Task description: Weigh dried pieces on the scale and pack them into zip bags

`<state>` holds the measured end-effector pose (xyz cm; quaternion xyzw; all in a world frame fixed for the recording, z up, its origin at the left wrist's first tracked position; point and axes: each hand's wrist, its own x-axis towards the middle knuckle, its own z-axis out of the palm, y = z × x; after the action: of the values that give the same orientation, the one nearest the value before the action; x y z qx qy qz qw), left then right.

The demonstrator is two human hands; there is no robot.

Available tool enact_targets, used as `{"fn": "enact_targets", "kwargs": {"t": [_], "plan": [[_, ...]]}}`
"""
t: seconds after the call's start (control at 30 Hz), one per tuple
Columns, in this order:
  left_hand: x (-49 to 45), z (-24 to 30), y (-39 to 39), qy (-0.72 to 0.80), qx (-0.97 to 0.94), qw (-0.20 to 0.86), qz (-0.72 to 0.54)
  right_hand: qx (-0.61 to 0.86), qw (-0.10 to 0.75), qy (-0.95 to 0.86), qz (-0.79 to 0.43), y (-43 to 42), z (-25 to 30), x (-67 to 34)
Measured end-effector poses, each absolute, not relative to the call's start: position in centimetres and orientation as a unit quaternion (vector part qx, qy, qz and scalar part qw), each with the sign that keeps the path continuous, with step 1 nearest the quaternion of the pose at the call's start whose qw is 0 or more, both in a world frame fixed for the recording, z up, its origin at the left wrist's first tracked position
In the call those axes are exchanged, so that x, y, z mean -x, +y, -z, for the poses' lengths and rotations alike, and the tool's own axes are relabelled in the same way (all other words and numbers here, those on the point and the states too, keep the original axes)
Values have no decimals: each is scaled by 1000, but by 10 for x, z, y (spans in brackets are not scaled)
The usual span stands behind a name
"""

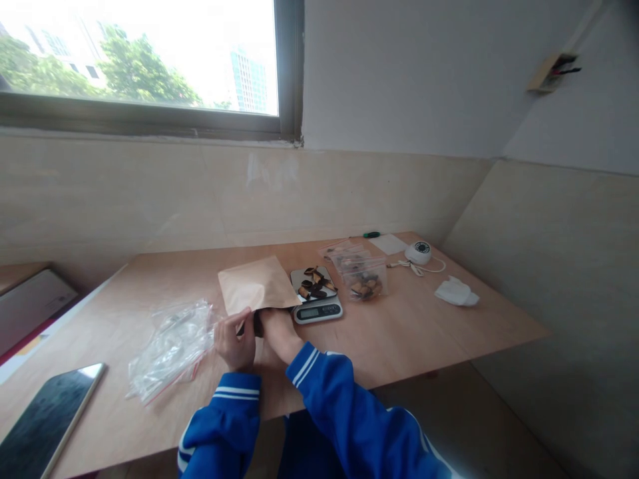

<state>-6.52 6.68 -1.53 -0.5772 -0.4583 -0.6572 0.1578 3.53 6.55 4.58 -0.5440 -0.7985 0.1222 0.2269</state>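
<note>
Brown paper bag is being held around the middle of the desk, bare wood stretching along the front-right edge. Tiled wall is running behind, bright window above. Bag's looking plain, slightly creased. Fingers of the left hand are pinching its near edge; the right hand is hiding its fingers in or under it, so can't tell their grip.
</note>
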Motion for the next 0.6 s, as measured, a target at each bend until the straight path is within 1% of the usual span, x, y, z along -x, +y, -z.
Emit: {"fn": "enact_targets", "kwargs": {"t": [0.1,0.23,0.47,0.6], "plan": [[65,16,67,-455,583,167,652,573,167,-792,-128,55,-51,-42],[66,16,67,-463,576,151,656,566,175,-794,-140,48,-51,-47],[65,15,67,-471,572,148,655,543,264,-777,-178,43,-38,-53],[66,13,66,-458,573,178,656,449,383,-778,-217,20,-52,-69]]}}
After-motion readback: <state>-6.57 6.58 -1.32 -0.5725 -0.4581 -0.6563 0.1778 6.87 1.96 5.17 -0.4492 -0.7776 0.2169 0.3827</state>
